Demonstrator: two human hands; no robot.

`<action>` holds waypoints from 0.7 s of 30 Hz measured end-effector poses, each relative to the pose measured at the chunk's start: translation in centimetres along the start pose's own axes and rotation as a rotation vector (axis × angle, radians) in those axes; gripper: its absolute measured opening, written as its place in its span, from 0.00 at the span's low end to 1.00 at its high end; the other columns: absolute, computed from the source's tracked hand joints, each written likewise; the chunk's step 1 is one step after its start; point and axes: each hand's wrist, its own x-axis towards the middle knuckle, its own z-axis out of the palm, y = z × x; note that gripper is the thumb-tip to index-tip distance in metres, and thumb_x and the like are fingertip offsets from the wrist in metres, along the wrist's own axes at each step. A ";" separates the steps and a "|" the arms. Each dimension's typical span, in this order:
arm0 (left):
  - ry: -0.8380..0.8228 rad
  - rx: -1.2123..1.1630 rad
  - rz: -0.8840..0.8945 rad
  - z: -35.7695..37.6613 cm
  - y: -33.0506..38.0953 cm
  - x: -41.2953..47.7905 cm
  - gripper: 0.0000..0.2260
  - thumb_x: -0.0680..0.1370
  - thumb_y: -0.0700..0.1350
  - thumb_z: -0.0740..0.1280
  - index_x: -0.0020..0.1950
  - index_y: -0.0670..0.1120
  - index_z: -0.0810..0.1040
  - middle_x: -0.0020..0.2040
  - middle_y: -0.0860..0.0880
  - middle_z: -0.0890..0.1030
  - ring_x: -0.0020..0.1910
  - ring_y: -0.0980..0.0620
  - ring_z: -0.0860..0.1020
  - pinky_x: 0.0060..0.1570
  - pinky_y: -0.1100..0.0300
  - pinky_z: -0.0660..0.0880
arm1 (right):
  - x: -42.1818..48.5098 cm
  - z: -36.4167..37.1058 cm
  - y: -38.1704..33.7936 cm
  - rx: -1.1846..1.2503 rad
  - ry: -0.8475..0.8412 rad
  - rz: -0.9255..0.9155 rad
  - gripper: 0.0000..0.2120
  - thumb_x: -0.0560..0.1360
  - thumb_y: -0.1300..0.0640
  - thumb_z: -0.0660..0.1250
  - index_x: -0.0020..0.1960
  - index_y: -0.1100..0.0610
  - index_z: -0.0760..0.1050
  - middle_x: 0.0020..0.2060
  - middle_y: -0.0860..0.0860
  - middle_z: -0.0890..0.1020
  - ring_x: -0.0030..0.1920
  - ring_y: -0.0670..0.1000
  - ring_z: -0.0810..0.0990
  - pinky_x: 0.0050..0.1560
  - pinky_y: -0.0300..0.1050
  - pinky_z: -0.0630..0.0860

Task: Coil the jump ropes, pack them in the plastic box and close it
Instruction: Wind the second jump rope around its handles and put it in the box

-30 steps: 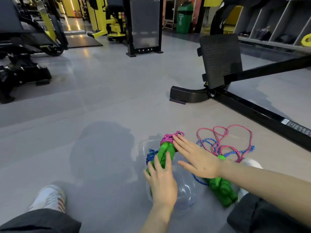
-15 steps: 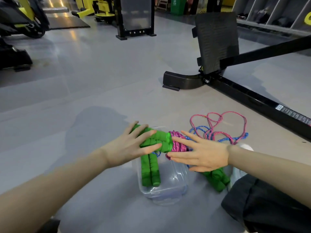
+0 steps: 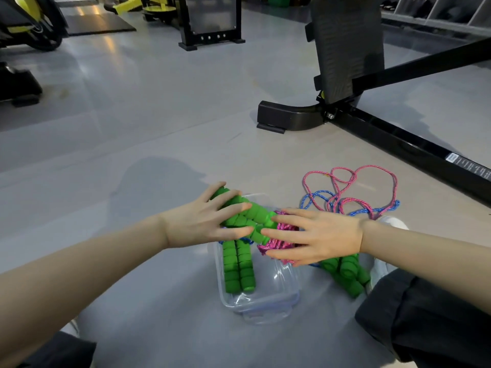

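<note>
A clear plastic box (image 3: 261, 306) stands on the grey floor in front of me. A coiled rope with green handles (image 3: 239, 269) lies inside it, blue cord showing by the handles. Across the box's far rim lies a second bundle, with green handles (image 3: 252, 212) and a pink coil (image 3: 276, 243). My left hand (image 3: 204, 221) presses on those handles with straight fingers. My right hand (image 3: 316, 239) lies flat on the pink coil. A loose pink and blue rope (image 3: 353, 192) sprawls on the floor to the right, its green handles (image 3: 345, 272) beside the box.
A black gym machine base (image 3: 289, 119) and its long rail (image 3: 414, 144) run across the floor behind and to the right. My dark trouser legs (image 3: 425, 320) frame the box, a white shoe (image 3: 390, 223) beside the loose rope. More machines stand far behind.
My left hand left the handles in the box and reached to the far-left end of the second bundle, which swung from upright to crosswise over the box. The right hand stayed on the pink coil.
</note>
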 end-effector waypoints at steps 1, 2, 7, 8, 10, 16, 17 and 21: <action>-0.003 0.005 0.006 0.4 -0.1 0.1 0.13 0.82 0.40 0.56 0.65 0.50 0.67 0.61 0.37 0.74 0.58 0.34 0.72 0.60 0.36 0.67 | 0.0 0.1 -0.1 -0.008 -0.014 0.002 0.23 0.77 0.44 0.60 0.68 0.54 0.66 0.67 0.56 0.68 0.57 0.59 0.78 0.59 0.54 0.75; 0.001 0.005 0.020 0.7 -0.2 0.4 0.13 0.81 0.41 0.60 0.64 0.50 0.67 0.61 0.38 0.74 0.58 0.34 0.72 0.61 0.35 0.67 | 0.0 0.3 -0.3 -0.016 -0.035 -0.004 0.22 0.77 0.43 0.60 0.66 0.54 0.67 0.67 0.55 0.69 0.55 0.58 0.78 0.58 0.53 0.75; -0.019 -0.009 0.110 2.1 -0.1 1.8 0.17 0.75 0.38 0.61 0.61 0.52 0.66 0.62 0.38 0.69 0.59 0.34 0.72 0.61 0.34 0.67 | 0.1 1.5 -2.2 -0.024 -0.092 -0.067 0.14 0.79 0.58 0.58 0.63 0.54 0.70 0.65 0.51 0.75 0.47 0.55 0.80 0.45 0.48 0.78; -0.026 -0.006 0.112 2.2 -0.1 1.9 0.17 0.74 0.38 0.61 0.61 0.52 0.66 0.62 0.38 0.70 0.60 0.35 0.72 0.61 0.34 0.67 | 0.1 1.7 -2.3 -0.022 -0.079 -0.066 0.14 0.79 0.59 0.57 0.63 0.55 0.71 0.64 0.51 0.76 0.46 0.54 0.80 0.44 0.47 0.78; -0.057 0.001 0.112 2.3 -0.1 2.0 0.15 0.75 0.38 0.59 0.59 0.51 0.67 0.61 0.38 0.74 0.59 0.35 0.73 0.60 0.34 0.68 | 0.1 2.1 -2.3 -0.013 -0.036 -0.043 0.13 0.79 0.59 0.57 0.62 0.55 0.71 0.60 0.52 0.79 0.45 0.54 0.80 0.44 0.47 0.78; -0.113 0.050 0.106 2.6 -0.9 2.2 0.17 0.80 0.34 0.45 0.57 0.51 0.68 0.59 0.38 0.76 0.58 0.35 0.75 0.60 0.34 0.68 | 0.6 3.2 -3.0 -0.031 0.090 0.091 0.10 0.80 0.56 0.56 0.59 0.56 0.71 0.55 0.52 0.82 0.47 0.54 0.81 0.51 0.49 0.79; -0.105 0.062 0.123 2.6 -1.2 2.3 0.17 0.78 0.34 0.47 0.57 0.50 0.68 0.59 0.38 0.76 0.58 0.35 0.75 0.59 0.34 0.69 | 0.8 3.4 -3.1 -0.028 0.109 0.113 0.11 0.80 0.55 0.56 0.59 0.56 0.71 0.54 0.52 0.82 0.47 0.54 0.81 0.50 0.49 0.79; -0.042 0.043 0.197 3.4 -2.1 3.7 0.14 0.78 0.33 0.49 0.53 0.48 0.68 0.54 0.39 0.78 0.55 0.35 0.76 0.57 0.35 0.70 | 2.2 4.5 -4.4 -0.022 0.105 0.200 0.13 0.79 0.52 0.57 0.59 0.57 0.71 0.51 0.53 0.82 0.40 0.52 0.79 0.38 0.43 0.76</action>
